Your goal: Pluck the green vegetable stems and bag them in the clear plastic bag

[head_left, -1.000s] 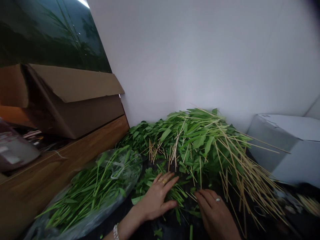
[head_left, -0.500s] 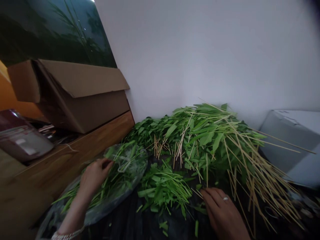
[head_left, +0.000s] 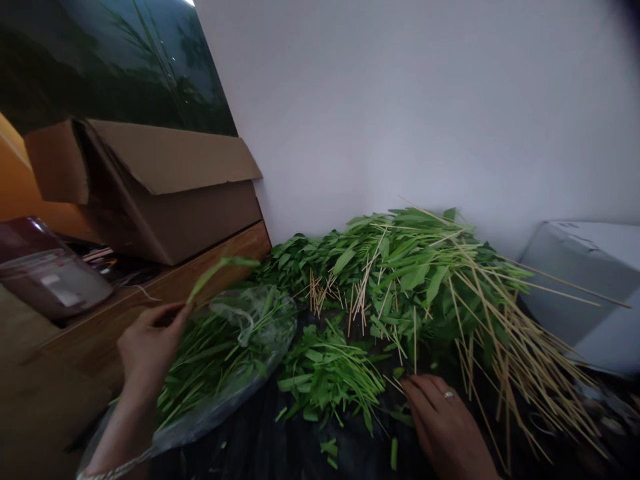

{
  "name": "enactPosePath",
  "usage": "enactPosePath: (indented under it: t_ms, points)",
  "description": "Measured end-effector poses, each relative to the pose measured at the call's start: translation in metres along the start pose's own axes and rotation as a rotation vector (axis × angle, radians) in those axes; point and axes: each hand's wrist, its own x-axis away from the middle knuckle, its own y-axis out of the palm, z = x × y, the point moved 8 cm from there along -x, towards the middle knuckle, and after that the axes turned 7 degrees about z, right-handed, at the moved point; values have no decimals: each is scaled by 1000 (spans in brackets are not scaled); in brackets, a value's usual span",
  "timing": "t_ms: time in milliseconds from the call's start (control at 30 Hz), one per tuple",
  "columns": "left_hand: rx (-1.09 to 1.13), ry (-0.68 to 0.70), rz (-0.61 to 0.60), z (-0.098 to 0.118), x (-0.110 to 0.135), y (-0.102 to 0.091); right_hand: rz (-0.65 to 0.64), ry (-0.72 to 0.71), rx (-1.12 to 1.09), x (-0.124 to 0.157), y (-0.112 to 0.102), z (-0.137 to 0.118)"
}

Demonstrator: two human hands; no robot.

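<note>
My left hand [head_left: 153, 333] is raised over the left side of a clear plastic bag [head_left: 245, 393]. Its thumb and fingers pinch a long green leaf [head_left: 220, 267] by the lower end. Inside the bag lie loose green stems and leaves [head_left: 215, 353]. My right hand [head_left: 445, 423], with a ring on one finger, rests low on the dark surface, fingers curled together. Thin pale sticks [head_left: 393, 385] show at its fingertips; whether it grips anything is hidden. Between the hands sits a small heap of cut greens [head_left: 330, 373].
Along the wall lies a large pile of leafy greens [head_left: 400, 260], with many thin pale stalks [head_left: 520, 347] fanning out to the right. A cardboard box [head_left: 175, 220] and a red-and-clear container [head_left: 55, 273] stand on the wooden ledge [head_left: 220, 267] at left. A white box [head_left: 590, 287] is at right.
My left hand has moved left and up out of the bag's greens, now with a leaf pinched in it. My right hand has hardly moved.
</note>
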Motion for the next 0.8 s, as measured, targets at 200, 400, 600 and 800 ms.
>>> enactPosePath:
  t_ms: [200, 400, 600, 800]
  points:
    - [664, -197, -84, 49, 24, 10, -3, 45, -73, 0, 1, 3]
    - [1128, -470, -758, 128, 143, 101, 44, 318, -325, -6, -8, 19]
    - [1092, -414, -1097, 192, 233, 128, -19, 630, -556, -6, -6, 36]
    - [1098, -333, -1118, 214, 262, 142, -123, 729, -627, 4, 12, 37]
